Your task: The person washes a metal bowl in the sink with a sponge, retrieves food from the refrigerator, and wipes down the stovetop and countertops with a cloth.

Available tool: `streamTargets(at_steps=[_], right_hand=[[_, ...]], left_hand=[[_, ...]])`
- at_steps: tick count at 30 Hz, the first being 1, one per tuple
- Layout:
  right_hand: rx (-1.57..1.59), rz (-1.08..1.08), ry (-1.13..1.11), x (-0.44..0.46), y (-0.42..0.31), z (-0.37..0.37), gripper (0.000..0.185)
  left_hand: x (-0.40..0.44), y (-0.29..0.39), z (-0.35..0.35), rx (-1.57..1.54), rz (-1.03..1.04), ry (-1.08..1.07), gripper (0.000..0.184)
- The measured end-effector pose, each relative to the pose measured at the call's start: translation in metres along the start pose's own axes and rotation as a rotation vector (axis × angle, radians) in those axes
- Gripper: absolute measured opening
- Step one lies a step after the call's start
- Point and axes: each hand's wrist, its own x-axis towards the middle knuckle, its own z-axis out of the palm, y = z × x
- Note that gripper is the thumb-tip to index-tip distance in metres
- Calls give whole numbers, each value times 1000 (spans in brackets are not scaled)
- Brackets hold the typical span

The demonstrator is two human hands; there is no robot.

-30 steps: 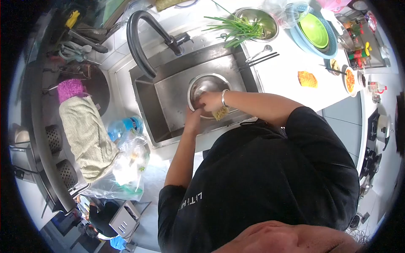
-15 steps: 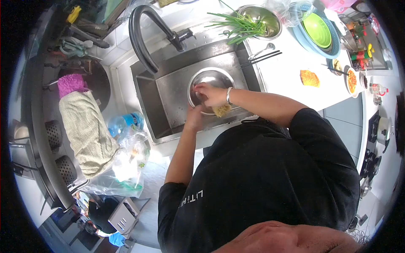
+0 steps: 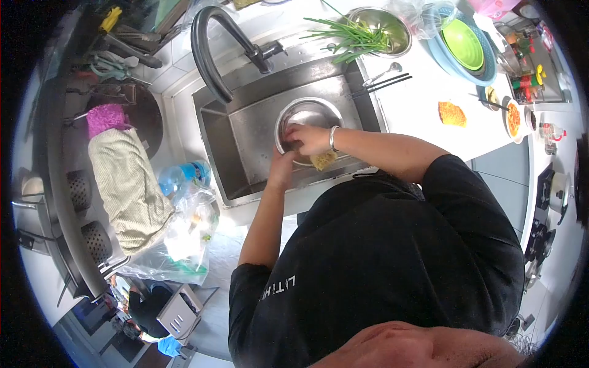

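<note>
A round stainless steel bowl [image 3: 331, 115] rests in the sink [image 3: 251, 144], near its front side. My left hand [image 3: 282, 167] grips the bowl's near left rim, its fingers partly hidden. Inside the bowl, my right hand [image 3: 311, 141] has its fingers curled together against the wall; what they hold, if anything, is hidden. A silver bangle circles the right wrist. Below that wrist, at the bowl's near edge, is a rough yellowish lump [image 3: 323, 161], perhaps a scrubber.
A black faucet [image 3: 208, 55] arches over the sink's back left. Spring onions [image 3: 359, 40] lie across another metal bowl [image 3: 402, 37]. On the right counter are a spoon [image 3: 383, 73], chopsticks [image 3: 392, 83], an orange pad [image 3: 452, 114] and a green bowl [image 3: 461, 44]. A water bottle [image 3: 178, 179] stands left.
The view has shifted slightly. My right fingers have moved a little down and right inside the bowl; my left hand stays at the rim.
</note>
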Motion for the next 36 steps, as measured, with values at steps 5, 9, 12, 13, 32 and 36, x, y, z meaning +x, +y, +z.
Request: streamTargets(at_steps=[5,9,12,13,32,36], right_hand=[[70,195,-226,-3,-16,-15,57],[-1,-58,207,-3,6,13,58],[-91,-9,-86,-4,2,-1,40],[-87,68,-191,-7,-7,-11,39],[-88,-5,-88,-14,3,6,37],[-140,57,-150,-19,-7,-4,36]], left_hand=[[5,-15,-7,131,40,44,51],[-2,2,1,76,23,15,52],[-17,22,14,172,57,8,54],[-10,13,9,122,13,-94,56],[-16,6,8,63,-45,-52,69],[-22,11,15,18,-100,-81,75]])
